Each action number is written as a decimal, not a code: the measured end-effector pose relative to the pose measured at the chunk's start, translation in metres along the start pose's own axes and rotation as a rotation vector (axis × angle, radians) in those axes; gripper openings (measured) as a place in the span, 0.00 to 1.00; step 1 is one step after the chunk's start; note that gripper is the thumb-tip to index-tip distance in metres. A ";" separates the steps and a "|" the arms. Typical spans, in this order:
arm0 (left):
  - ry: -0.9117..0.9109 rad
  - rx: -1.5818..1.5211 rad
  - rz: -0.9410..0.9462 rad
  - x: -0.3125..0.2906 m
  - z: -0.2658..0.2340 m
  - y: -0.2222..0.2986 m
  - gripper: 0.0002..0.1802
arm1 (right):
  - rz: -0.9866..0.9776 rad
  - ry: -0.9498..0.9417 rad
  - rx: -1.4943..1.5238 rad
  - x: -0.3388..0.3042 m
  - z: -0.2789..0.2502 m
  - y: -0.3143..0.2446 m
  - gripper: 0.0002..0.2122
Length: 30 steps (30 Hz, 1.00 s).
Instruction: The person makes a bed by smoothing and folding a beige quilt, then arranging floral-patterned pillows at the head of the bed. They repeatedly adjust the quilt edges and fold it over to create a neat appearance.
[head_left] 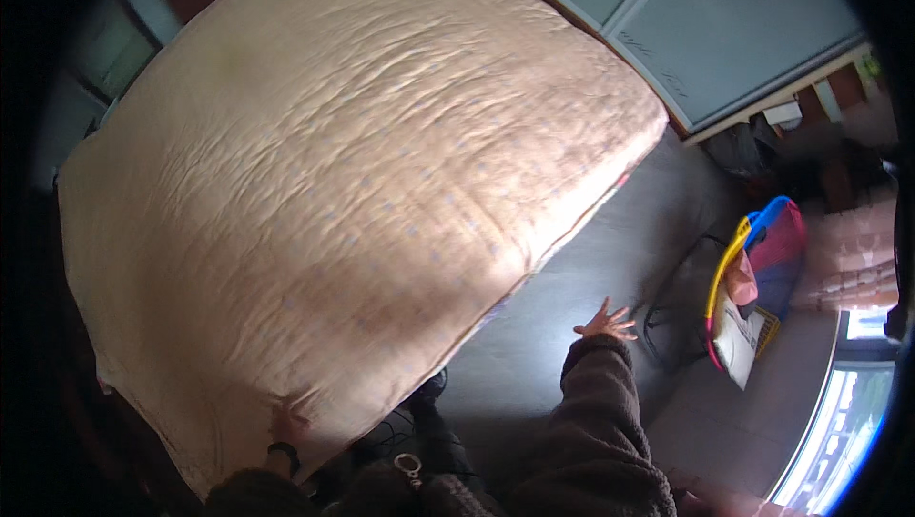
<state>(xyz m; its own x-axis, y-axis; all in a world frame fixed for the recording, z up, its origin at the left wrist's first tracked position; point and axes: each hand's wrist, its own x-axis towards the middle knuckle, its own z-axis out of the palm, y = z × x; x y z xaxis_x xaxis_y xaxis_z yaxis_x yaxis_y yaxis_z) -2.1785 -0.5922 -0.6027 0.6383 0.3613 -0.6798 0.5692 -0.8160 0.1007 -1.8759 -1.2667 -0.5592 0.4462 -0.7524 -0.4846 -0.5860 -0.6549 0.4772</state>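
Observation:
A wide bed fills most of the view, covered by a peach-coloured quilted blanket [343, 164] with small pale dots. My left hand [288, 422] rests at the blanket's near lower edge, partly tucked against the fabric; whether it grips the cloth is hard to tell. A dark band sits on that wrist. My right hand [606, 322] is held out over the dark floor to the right of the bed, fingers spread, holding nothing. Both arms wear dark fleecy sleeves.
A dark floor [534, 355] runs along the bed's right side. A colourful basket [758, 279] with cloth and papers stands at the right, beside a dark wire frame [677, 317]. Sliding wardrobe doors [705, 31] stand behind. A bright window [839, 422] lies at the lower right.

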 end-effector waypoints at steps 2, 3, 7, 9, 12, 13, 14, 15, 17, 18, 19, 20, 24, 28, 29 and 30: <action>0.032 -0.201 -0.123 0.026 -0.007 0.045 0.50 | -0.187 0.090 -0.064 0.014 0.015 0.009 0.58; 0.093 -0.139 -0.044 0.040 -0.010 0.077 0.47 | -0.315 0.246 -0.029 0.009 0.020 -0.003 0.57; 0.268 -0.020 0.409 0.098 -0.017 0.234 0.62 | -0.998 0.385 0.145 -0.057 0.006 -0.101 0.51; 0.011 -0.032 0.187 0.114 -0.011 0.303 0.69 | -1.319 0.381 0.253 -0.108 -0.005 -0.146 0.52; -0.029 -0.085 0.510 0.121 -0.007 0.345 0.69 | -1.603 0.436 0.303 -0.163 -0.017 -0.190 0.53; -0.075 0.133 0.324 0.121 -0.006 0.351 0.66 | -1.631 0.427 0.165 -0.168 -0.020 -0.203 0.52; -0.119 0.270 0.193 0.120 -0.004 0.353 0.63 | -1.719 0.476 0.153 -0.169 -0.021 -0.216 0.51; -0.097 0.260 0.165 0.120 -0.006 0.351 0.63 | -1.783 0.490 0.091 -0.165 -0.022 -0.232 0.48; -0.167 0.317 0.102 0.117 -0.008 0.348 0.64 | -1.956 0.691 0.036 -0.148 -0.018 -0.266 0.41; -0.238 0.354 0.094 0.115 -0.008 0.349 0.66 | -1.988 0.686 0.040 -0.137 -0.018 -0.290 0.39; -0.066 0.204 0.197 0.114 -0.009 0.352 0.62 | -2.018 0.682 0.017 -0.124 -0.017 -0.309 0.37; 0.027 0.072 0.249 0.111 -0.010 0.354 0.58 | -2.055 0.609 -0.073 -0.116 -0.015 -0.320 0.36; -0.118 0.083 -0.182 0.108 0.001 0.377 0.51 | -1.900 0.633 0.422 -0.019 -0.095 -0.367 0.12; 0.034 0.050 -0.223 0.118 0.021 0.379 0.44 | -1.209 0.572 -0.319 0.158 -0.236 -0.297 0.38; 0.013 0.020 -0.225 0.125 0.025 0.381 0.43 | -1.109 0.436 -0.334 0.206 -0.267 -0.268 0.54; 0.052 -0.011 -0.259 0.131 0.026 0.389 0.43 | -0.990 0.340 -0.286 0.244 -0.280 -0.241 0.59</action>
<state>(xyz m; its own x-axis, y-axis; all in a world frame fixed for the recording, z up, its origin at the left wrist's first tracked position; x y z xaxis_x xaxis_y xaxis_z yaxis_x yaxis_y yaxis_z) -1.8870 -0.8739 -0.6718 0.4964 0.5801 -0.6458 0.7225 -0.6885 -0.0632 -1.4368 -1.3125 -0.5873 0.8242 0.1675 -0.5410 0.2969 -0.9413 0.1609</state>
